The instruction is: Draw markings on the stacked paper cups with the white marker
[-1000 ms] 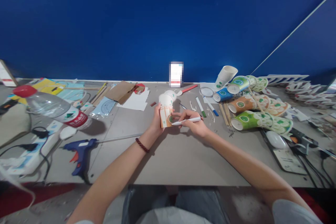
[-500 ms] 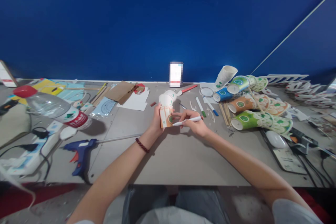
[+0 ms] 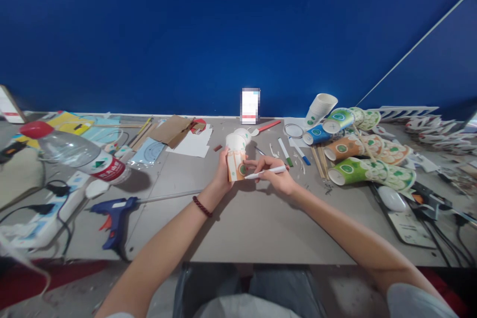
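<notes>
My left hand (image 3: 222, 171) is wrapped round an orange-and-white paper cup (image 3: 235, 165) above the middle of the table. White round paper pieces (image 3: 237, 139) show at the cup's far end; how they join it I cannot tell. Between the fingers of my right hand (image 3: 275, 174) is a white marker (image 3: 270, 171), its tip at the right side of the cup near a green round logo. Fingertips of my right hand reach close to the cup's side. A dark bead bracelet (image 3: 202, 206) circles my left wrist.
Left lie a water bottle (image 3: 80, 154), a blue glue gun (image 3: 117, 216) and a power strip (image 3: 52, 213). Right are decorated paper cups (image 3: 352, 170), stacked white cups (image 3: 320, 108), wooden sticks (image 3: 319, 161) and markers (image 3: 285, 151). A phone (image 3: 249, 106) stands at the blue wall (image 3: 223, 35).
</notes>
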Demonstrator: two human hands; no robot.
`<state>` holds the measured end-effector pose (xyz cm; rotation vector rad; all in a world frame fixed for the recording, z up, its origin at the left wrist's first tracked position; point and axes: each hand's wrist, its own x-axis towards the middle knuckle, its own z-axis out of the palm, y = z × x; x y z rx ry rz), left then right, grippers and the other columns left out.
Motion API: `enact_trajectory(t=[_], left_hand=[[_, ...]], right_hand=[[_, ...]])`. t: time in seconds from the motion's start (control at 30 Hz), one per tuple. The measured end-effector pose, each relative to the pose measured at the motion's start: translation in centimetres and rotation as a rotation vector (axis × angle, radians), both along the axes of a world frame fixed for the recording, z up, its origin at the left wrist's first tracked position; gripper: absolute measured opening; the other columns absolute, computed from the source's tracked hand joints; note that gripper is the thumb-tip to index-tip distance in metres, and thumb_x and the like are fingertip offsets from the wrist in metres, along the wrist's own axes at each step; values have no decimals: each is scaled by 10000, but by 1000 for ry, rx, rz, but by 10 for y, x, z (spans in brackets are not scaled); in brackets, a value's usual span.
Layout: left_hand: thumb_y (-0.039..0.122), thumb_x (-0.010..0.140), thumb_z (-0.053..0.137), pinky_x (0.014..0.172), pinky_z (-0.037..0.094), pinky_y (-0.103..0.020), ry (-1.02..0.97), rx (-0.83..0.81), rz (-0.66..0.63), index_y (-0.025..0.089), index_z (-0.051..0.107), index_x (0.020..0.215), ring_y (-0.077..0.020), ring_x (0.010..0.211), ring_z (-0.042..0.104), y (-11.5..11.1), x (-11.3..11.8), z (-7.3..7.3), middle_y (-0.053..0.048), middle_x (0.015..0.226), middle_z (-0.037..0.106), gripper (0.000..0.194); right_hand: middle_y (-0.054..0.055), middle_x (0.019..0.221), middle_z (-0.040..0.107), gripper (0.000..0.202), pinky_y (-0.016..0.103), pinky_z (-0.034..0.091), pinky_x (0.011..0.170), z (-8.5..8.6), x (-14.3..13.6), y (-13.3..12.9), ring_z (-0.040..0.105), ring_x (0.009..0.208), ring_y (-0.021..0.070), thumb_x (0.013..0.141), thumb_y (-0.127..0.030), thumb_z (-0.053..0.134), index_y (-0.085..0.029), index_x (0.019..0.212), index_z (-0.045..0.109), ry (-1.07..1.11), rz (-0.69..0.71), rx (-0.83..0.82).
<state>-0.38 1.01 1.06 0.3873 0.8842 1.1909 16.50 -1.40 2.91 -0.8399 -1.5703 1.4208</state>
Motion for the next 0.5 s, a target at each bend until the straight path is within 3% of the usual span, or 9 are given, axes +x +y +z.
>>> enact_trajectory(t=[0.33,0.43,0.5], left_hand=[[619,877,415,580,514,-313,-6,12,-37,99,698,822,-211,596,658,-1,-2,0,-103,693,690,594],[582,892,400,561,501,-307,-25,19,-28,101,695,826,-212,596,653,0,-1,-1,-106,691,695,568],[551,900,400,566,499,-300,-52,39,-24,107,695,830,-210,603,653,1,0,-2,-108,694,704,538]], right_hand=[[24,636,718,103,497,506,993,2,0,-2,614,1274,327,742,-146,596,-231,723,651,-48,16,96],[25,707,750,20,494,528,976,1,-1,-1,670,1192,315,783,-217,652,-237,781,653,9,-48,101],[50,861,787,76,486,549,952,1,-2,0,688,1160,305,810,-298,692,-238,837,653,40,-88,95]])
